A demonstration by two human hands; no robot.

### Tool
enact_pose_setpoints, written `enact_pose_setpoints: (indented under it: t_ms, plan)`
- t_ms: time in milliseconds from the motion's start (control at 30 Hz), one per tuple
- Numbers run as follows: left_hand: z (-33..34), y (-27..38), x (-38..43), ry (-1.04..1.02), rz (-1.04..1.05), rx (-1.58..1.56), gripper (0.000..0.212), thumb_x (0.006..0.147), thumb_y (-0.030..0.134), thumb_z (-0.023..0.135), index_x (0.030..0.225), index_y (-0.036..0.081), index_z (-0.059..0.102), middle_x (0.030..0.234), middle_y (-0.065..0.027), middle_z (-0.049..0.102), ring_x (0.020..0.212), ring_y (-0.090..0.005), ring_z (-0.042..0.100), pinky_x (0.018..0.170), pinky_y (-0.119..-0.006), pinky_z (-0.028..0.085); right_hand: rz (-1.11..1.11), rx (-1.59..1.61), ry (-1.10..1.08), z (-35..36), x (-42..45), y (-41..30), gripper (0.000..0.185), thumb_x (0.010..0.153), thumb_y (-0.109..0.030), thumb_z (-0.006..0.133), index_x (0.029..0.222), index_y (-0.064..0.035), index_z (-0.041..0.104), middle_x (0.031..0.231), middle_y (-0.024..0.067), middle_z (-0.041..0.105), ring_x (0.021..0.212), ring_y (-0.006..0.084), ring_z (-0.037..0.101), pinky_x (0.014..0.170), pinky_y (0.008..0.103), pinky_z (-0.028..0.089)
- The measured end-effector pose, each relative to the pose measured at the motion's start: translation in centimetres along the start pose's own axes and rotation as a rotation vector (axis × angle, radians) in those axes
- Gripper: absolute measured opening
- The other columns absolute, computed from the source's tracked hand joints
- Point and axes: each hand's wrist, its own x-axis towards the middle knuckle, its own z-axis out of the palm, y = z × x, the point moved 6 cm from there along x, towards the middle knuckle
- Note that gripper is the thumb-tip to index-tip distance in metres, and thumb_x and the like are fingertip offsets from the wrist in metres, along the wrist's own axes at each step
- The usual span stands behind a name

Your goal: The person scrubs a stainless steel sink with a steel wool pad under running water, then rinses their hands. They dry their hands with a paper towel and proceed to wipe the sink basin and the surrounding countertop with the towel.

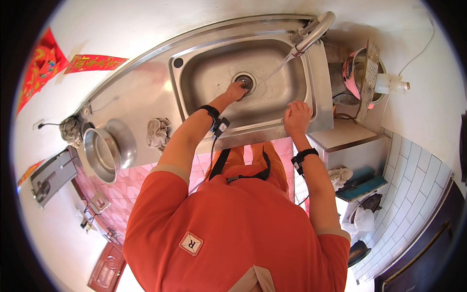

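Observation:
My left hand (pixel 237 90) reaches down to the drain (pixel 252 77) of a stainless steel sink (pixel 211 69). Its fingers press a dark wiry pad (pixel 246 83) at the drain opening; the fingers partly hide this pad. A thin stream of water (pixel 278 68) runs at a slant from the faucet (pixel 316 32) into the basin, to the right of the drain. On the front right rim of the sink rests my right hand (pixel 298 117), its fingers curled and close together. Nothing is seen in it.
A metal bowl (pixel 102 155) leans tilted on the left of the counter, near a crumpled grey cloth (pixel 158 133). Right of the sink stand a pink-edged pot (pixel 351 75), a wooden board (pixel 368 78) and a metal cabinet (pixel 354 153). A cable hangs from my left wrist.

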Motion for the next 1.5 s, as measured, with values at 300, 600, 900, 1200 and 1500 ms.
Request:
enact_pose_setpoints:
  t_ms: [300,600,900,1200,1500]
  plan:
    - [2.8,6.3,-4.6,-0.297,-0.245,-1.325,0.027,0.099,0.015,0.048,0.115,-0.005,0.051,0.096,-0.0206,0.062,0.083,-0.0316,0.064,0.065,-0.041,0.056,-0.029,0.019,0.027,0.1,-0.5,0.5,0.009,0.077,-0.015,0.059,0.082,-0.0090,0.065,0.093,0.0055,0.060,0.098,0.0254,0.054,0.087,0.0414,0.038]
    - [1.1,9.9,-8.3,-0.287,-0.054,-1.391,0.028,0.101,0.016,0.044,0.118,-0.006,0.049,0.099,-0.0208,0.062,0.083,-0.0300,0.064,0.072,-0.040,0.058,0.186,0.498,0.019,1.7,7.5,4.9,0.020,0.085,-0.015,0.057,0.099,-0.0073,0.068,0.096,0.0155,0.065,0.093,0.0348,0.061,0.085,0.0448,0.047]
    - [1.2,11.4,-10.4,-0.222,-0.009,-1.421,0.029,0.102,0.015,0.043,0.121,-0.005,0.048,0.101,-0.0195,0.062,0.088,-0.0281,0.065,0.073,-0.037,0.059,0.069,0.289,0.226,-5.1,20.5,6.2,0.021,0.091,-0.008,0.057,0.108,-0.0016,0.066,0.105,0.0184,0.059,0.098,0.0365,0.057,0.087,0.0459,0.047]
    - [0.5,11.6,-11.2,-0.113,0.002,-1.432,0.029,0.101,0.012,0.043,0.125,-0.003,0.047,0.105,-0.0168,0.060,0.093,-0.0269,0.064,0.075,-0.037,0.058,-0.327,0.168,-0.072,-4.0,24.2,8.6,0.018,0.093,-0.016,0.058,0.100,-0.0038,0.069,0.102,0.0143,0.059,0.095,0.0363,0.058,0.082,0.0465,0.049]
    - [0.7,12.2,-11.0,-0.084,0.023,-1.390,0.034,0.097,0.006,0.045,0.130,0.003,0.044,0.108,-0.0122,0.057,0.095,-0.0273,0.063,0.076,-0.038,0.058,-0.232,0.175,-0.241,-4.3,27.2,8.7,0.026,0.098,-0.024,0.054,0.103,-0.0040,0.070,0.096,0.0163,0.064,0.089,0.0375,0.060,0.077,0.0476,0.050]
